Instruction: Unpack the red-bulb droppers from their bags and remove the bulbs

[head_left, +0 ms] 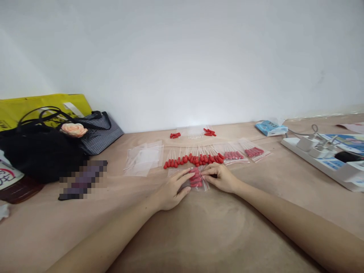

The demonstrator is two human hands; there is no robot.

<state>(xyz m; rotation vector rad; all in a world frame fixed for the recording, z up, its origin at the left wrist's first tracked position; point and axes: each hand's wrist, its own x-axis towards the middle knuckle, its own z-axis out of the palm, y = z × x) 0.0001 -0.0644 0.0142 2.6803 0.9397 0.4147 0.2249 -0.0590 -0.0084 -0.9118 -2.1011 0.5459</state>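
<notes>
A small clear zip bag with several red pieces inside lies on the table between my hands. My left hand holds it at the left, fingers over the top and thumb at the near side. My right hand pinches its right edge, near the red seal line. Just beyond is a row of red-headed white sticks, heads toward me. To their right lie filled zip bags of the same sticks. Flat empty bags are spread to the left.
Small red piles lie by the wall. On the left are a black bag, a striped bag, a yellow bag, a blurred dark object and a bottle. Rightward are a tissue pack and a power strip.
</notes>
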